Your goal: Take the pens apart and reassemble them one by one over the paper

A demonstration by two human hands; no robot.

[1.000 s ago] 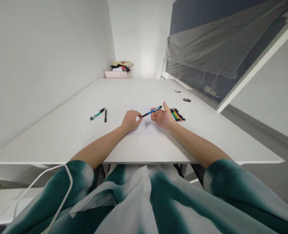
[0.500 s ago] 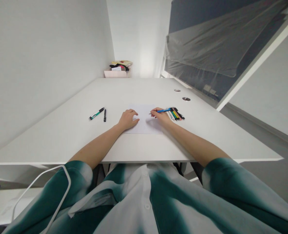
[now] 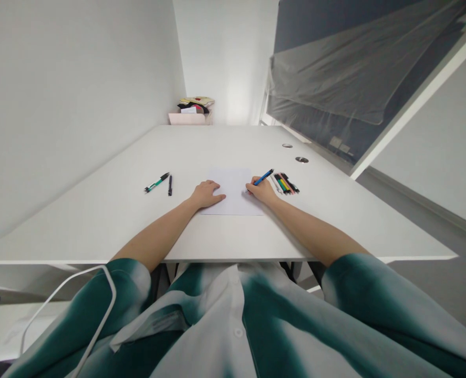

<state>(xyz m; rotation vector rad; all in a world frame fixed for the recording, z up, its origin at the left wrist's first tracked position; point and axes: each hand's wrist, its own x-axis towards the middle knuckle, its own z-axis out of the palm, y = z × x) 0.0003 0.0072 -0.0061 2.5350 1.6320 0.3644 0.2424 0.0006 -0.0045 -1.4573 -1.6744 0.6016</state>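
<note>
A white sheet of paper [image 3: 233, 190] lies on the white table [image 3: 225, 147] in front of me. My left hand [image 3: 206, 193] rests flat on the sheet's left edge, fingers loosely spread. My right hand [image 3: 259, 190] is closed in a writing grip round a blue pen [image 3: 264, 177], whose tip touches the paper's right side while its barrel slants up to the right.
A bunch of coloured pens [image 3: 286, 184] lies just right of my right hand. A green pen [image 3: 156, 183] and a short black pen [image 3: 170, 185] lie to the left. Two round cable holes [image 3: 301, 159] sit farther back; a box of items [image 3: 191, 112] stands at the far end.
My left hand let go of the blue pen and settled flat on the paper. My right hand turned the pen into a writing grip and lowered its tip onto the sheet.
</note>
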